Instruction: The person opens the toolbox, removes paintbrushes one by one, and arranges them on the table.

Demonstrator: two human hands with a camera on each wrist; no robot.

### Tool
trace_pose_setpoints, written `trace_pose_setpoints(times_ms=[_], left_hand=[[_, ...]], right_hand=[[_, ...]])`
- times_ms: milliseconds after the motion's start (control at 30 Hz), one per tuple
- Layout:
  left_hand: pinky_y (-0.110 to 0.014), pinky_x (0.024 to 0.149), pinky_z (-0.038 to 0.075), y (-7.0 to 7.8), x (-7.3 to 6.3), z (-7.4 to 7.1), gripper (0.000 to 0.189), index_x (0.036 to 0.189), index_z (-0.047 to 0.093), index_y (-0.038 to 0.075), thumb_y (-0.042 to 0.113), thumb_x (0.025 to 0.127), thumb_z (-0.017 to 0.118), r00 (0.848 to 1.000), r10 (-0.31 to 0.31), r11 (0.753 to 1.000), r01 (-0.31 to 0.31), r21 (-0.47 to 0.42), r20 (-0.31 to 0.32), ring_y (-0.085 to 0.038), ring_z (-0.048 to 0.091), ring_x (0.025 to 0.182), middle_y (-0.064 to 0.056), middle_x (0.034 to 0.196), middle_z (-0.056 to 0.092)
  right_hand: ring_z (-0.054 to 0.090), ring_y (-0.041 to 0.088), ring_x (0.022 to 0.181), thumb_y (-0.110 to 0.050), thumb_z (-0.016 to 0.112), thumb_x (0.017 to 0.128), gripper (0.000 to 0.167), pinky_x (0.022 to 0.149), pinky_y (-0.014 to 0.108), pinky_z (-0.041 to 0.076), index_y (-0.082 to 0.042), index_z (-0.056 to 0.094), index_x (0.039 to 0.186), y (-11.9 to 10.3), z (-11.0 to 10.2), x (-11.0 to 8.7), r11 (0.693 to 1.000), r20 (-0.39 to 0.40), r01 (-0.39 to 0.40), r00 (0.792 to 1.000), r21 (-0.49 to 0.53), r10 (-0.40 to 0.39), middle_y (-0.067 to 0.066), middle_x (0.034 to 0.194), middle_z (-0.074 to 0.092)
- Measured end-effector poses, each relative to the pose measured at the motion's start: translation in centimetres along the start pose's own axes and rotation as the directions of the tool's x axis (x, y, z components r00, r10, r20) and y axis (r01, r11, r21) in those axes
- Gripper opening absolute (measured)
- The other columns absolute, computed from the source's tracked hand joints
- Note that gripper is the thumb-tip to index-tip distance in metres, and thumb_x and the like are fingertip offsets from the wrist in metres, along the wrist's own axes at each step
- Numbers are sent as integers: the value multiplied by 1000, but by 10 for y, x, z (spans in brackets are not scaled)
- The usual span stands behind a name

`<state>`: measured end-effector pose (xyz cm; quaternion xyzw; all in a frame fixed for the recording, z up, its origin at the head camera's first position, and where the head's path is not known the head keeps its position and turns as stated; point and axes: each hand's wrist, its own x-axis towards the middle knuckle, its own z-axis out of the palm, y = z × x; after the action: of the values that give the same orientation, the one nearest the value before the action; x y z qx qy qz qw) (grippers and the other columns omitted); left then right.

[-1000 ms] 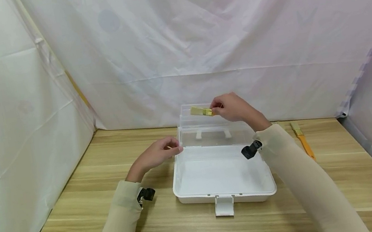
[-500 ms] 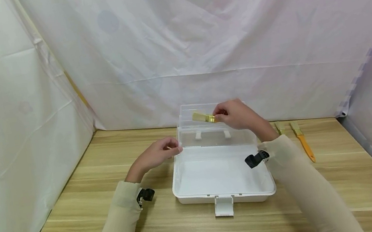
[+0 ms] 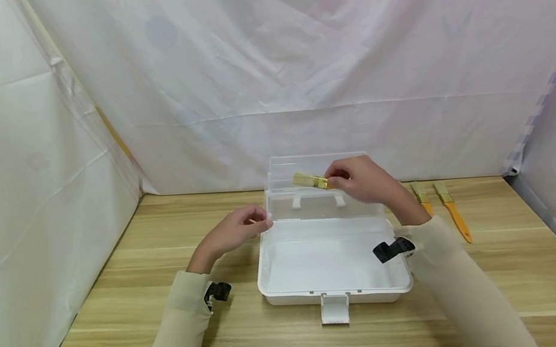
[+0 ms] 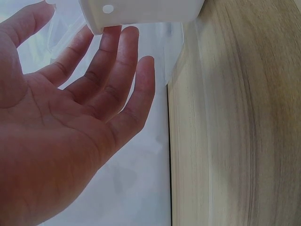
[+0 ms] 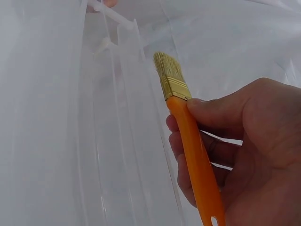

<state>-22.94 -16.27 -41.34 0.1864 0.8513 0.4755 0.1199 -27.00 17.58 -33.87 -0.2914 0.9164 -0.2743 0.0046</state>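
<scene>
My right hand [image 3: 365, 181] holds a paintbrush [image 5: 190, 139] by its orange handle, thumb on one side and fingers behind. Its pale bristles and brass ferrule [image 3: 320, 182] point left, over the raised transparent lid [image 3: 279, 182]. Below, a white plastic box [image 3: 325, 263] lies with its lid back and nothing visible inside. My left hand [image 3: 230, 235] is at the box's back left corner, thumb apart from the other fingers. In the left wrist view its loosely bent fingers [image 4: 106, 49] meet the white box edge.
Two more paintbrushes [image 3: 457, 218] with orange handles lie on the wooden table [image 3: 515, 257] to the right; my right forearm partly hides one. A white latch [image 3: 335, 309] hangs down at the box's front. White cloth [image 3: 258, 49] stands behind and along both sides.
My right hand has come slightly down and to the right with the paintbrush, its bristles tilting up a little. A second paintbrush on the table has come into sight. The left hand stays put.
</scene>
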Motion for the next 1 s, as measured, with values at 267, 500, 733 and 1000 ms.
trace_pose_setpoints(times_ms=[267,500,733,1000], left_hand=[[-46,97,56,-1,0,-1,19,115,70,13,31,111,69,1000,1,1000,-1,13,-3,-24,66,111,-6,118,70],[-43,95,57,-1,0,-1,20,115,70,12,31,111,68,1000,5,1000,-5,19,-2,-24,66,110,-6,119,70],[-44,96,57,-2,1,-1,21,115,70,11,32,111,69,1000,7,1000,-7,20,-3,-25,66,111,-8,119,70],[-48,97,57,0,-1,-2,22,115,69,11,32,111,68,1000,8,1000,-8,18,-1,-25,65,110,-8,119,69]], right_hand=[[67,27,96,-13,65,113,20,84,48,54,-2,78,123,5,-3,-17,999,-62,-1,998,53,4,9,109,76],[67,27,95,-12,66,112,18,82,46,55,-1,77,122,13,-5,-33,997,-106,-2,994,83,10,9,107,76],[66,26,93,-14,66,113,20,80,42,54,-1,77,123,29,-8,-46,991,-148,-33,988,128,52,10,108,77],[64,28,97,-25,66,114,27,81,35,54,-4,76,128,43,-16,-60,973,-174,-125,972,196,160,13,114,76]])
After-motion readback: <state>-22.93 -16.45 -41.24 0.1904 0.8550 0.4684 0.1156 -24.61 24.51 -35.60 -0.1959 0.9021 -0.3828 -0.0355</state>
